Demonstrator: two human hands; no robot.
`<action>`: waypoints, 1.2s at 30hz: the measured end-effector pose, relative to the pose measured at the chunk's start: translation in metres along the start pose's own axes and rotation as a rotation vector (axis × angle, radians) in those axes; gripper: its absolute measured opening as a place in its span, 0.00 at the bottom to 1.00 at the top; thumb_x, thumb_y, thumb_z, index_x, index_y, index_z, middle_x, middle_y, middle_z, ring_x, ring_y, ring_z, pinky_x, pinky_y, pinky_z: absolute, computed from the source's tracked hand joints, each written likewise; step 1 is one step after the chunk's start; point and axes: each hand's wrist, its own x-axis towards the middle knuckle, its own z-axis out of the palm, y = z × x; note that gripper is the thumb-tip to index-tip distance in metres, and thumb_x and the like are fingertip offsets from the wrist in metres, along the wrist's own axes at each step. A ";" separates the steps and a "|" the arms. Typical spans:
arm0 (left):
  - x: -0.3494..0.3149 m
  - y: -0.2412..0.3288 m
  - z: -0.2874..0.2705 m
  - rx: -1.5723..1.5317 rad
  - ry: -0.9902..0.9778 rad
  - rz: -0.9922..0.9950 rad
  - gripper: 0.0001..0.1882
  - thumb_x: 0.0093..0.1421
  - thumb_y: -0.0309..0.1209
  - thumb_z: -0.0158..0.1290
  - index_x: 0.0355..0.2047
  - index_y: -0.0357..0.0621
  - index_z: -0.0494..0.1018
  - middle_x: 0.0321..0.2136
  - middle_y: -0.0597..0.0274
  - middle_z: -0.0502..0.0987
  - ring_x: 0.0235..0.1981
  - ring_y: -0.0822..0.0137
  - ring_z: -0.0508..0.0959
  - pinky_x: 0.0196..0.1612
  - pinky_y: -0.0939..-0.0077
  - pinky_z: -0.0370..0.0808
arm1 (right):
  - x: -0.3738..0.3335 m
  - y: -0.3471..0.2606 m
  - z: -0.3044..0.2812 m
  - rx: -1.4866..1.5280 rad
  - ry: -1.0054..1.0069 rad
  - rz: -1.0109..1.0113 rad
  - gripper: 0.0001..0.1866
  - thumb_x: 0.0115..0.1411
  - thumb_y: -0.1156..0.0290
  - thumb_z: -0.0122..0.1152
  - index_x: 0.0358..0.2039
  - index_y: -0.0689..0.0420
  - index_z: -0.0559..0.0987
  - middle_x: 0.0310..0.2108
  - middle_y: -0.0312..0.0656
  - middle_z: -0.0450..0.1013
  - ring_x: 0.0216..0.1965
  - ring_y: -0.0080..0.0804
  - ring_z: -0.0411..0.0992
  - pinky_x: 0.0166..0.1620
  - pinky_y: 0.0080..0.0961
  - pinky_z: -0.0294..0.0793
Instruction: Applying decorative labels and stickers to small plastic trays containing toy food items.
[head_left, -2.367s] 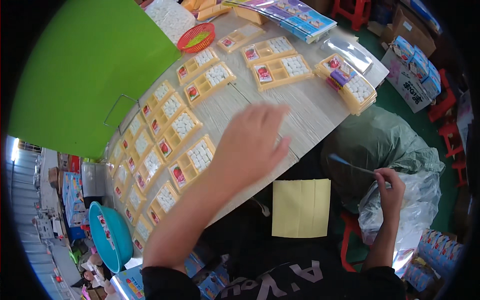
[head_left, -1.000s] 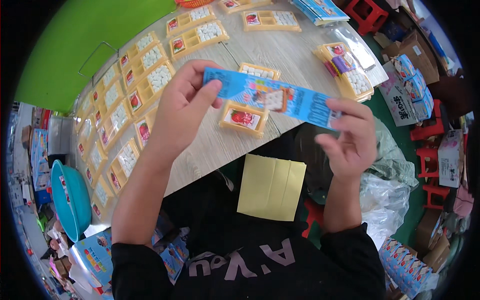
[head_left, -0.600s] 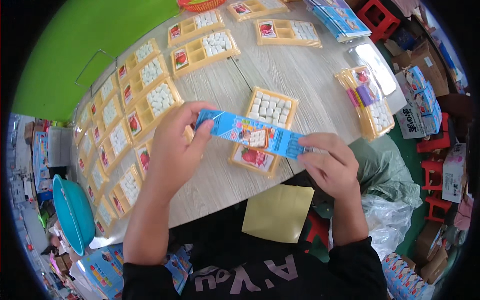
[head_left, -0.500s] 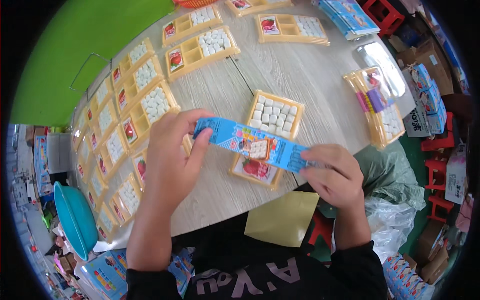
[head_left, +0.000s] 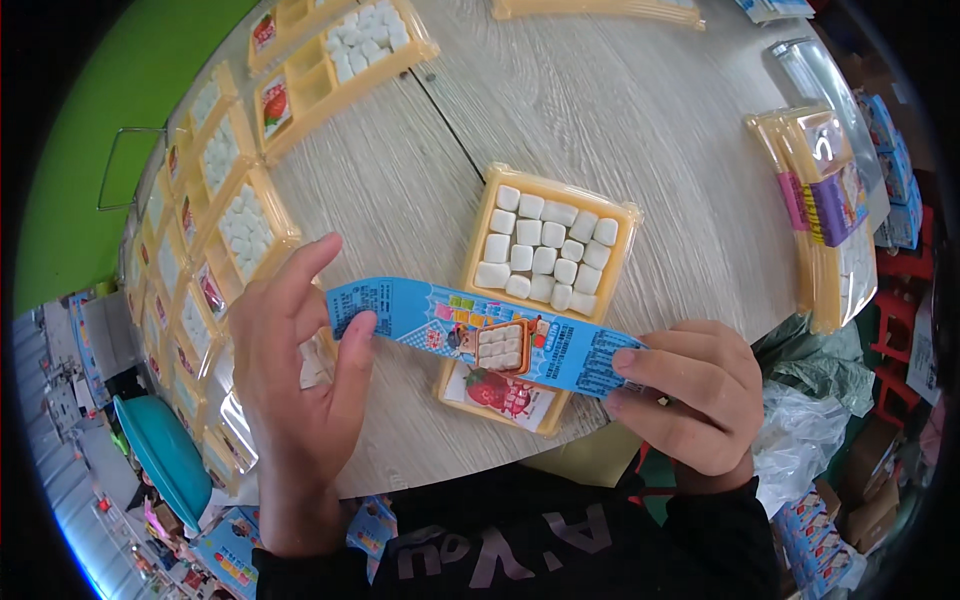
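A long blue printed cardboard sleeve (head_left: 565, 360) is stretched flat across the front of me. My right hand (head_left: 700, 400) pinches its right end between thumb and fingers. At the other end, my left hand (head_left: 290, 380) has its fingers spread, with the thumb overlapping the sleeve's edge and the index finger raised clear. Beneath the sleeve lies a yellow plastic tray (head_left: 628, 245) with a clear cover. White marshmallow-like pieces (head_left: 545, 240) fill its far part, and a strawberry-printed packet (head_left: 500, 395) lies in its near part. The sleeve hides the tray's middle.
Several similar filled trays (head_left: 245, 230) line the table's left side. At the right stand stacked trays with a purple and pink band (head_left: 835, 210). A teal basin (head_left: 165, 450) sits beyond the table's left edge. Clear plastic bags (head_left: 795, 430) hang at the right.
My view has come closer to the table. My left fingers have spread from their pinch on the sleeve's left end. My right hand keeps its hold, and the sleeve now curves at its left end.
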 end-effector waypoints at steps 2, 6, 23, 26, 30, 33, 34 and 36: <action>0.000 -0.002 -0.002 0.043 -0.005 0.055 0.29 0.55 0.19 0.63 0.59 0.39 0.74 0.40 0.57 0.78 0.44 0.60 0.75 0.53 0.68 0.71 | -0.001 0.000 0.001 -0.006 0.010 -0.003 0.07 0.47 0.73 0.70 0.29 0.56 0.83 0.42 0.45 0.81 0.36 0.34 0.80 0.35 0.25 0.81; -0.001 -0.002 0.000 0.048 0.019 0.045 0.29 0.54 0.19 0.63 0.59 0.39 0.74 0.35 0.59 0.77 0.43 0.60 0.74 0.54 0.67 0.69 | -0.002 0.002 0.002 0.010 0.003 -0.024 0.09 0.45 0.73 0.72 0.29 0.56 0.82 0.42 0.45 0.81 0.35 0.36 0.79 0.33 0.28 0.79; 0.007 0.005 0.006 0.229 0.031 0.210 0.30 0.59 0.23 0.63 0.62 0.46 0.72 0.35 0.60 0.78 0.36 0.64 0.74 0.54 0.64 0.68 | -0.005 -0.017 0.001 -0.109 -0.082 0.080 0.11 0.43 0.73 0.70 0.31 0.55 0.82 0.40 0.40 0.81 0.35 0.32 0.76 0.35 0.29 0.76; 0.006 0.006 0.006 0.156 0.000 0.175 0.28 0.60 0.26 0.63 0.62 0.48 0.73 0.33 0.59 0.77 0.36 0.61 0.75 0.51 0.63 0.69 | -0.006 -0.034 0.002 -0.154 -0.137 0.067 0.12 0.42 0.74 0.70 0.31 0.53 0.83 0.40 0.37 0.80 0.34 0.30 0.74 0.35 0.28 0.73; 0.005 0.004 0.009 0.106 0.053 0.217 0.28 0.60 0.32 0.63 0.61 0.50 0.73 0.30 0.61 0.76 0.36 0.59 0.75 0.50 0.62 0.69 | -0.009 -0.067 0.015 -0.196 -0.210 0.085 0.13 0.42 0.74 0.70 0.33 0.50 0.85 0.40 0.34 0.80 0.34 0.31 0.73 0.33 0.29 0.71; 0.006 0.001 0.009 0.063 0.070 0.275 0.30 0.58 0.37 0.65 0.61 0.51 0.72 0.29 0.62 0.76 0.37 0.58 0.76 0.51 0.61 0.68 | -0.009 -0.077 0.021 -0.186 -0.238 0.078 0.16 0.41 0.74 0.72 0.34 0.49 0.86 0.41 0.34 0.79 0.34 0.32 0.73 0.34 0.29 0.72; 0.005 0.001 0.010 0.070 0.083 0.303 0.32 0.57 0.39 0.66 0.61 0.51 0.72 0.29 0.61 0.76 0.37 0.58 0.76 0.52 0.61 0.68 | -0.009 -0.080 0.021 -0.175 -0.250 0.075 0.15 0.42 0.73 0.73 0.34 0.50 0.86 0.41 0.34 0.79 0.34 0.32 0.73 0.34 0.29 0.72; 0.004 0.001 0.011 0.087 0.108 0.336 0.34 0.56 0.42 0.67 0.62 0.51 0.71 0.29 0.61 0.76 0.37 0.58 0.76 0.53 0.60 0.68 | -0.007 -0.086 0.024 -0.158 -0.258 0.067 0.15 0.42 0.72 0.74 0.34 0.50 0.86 0.40 0.35 0.79 0.34 0.33 0.73 0.35 0.29 0.72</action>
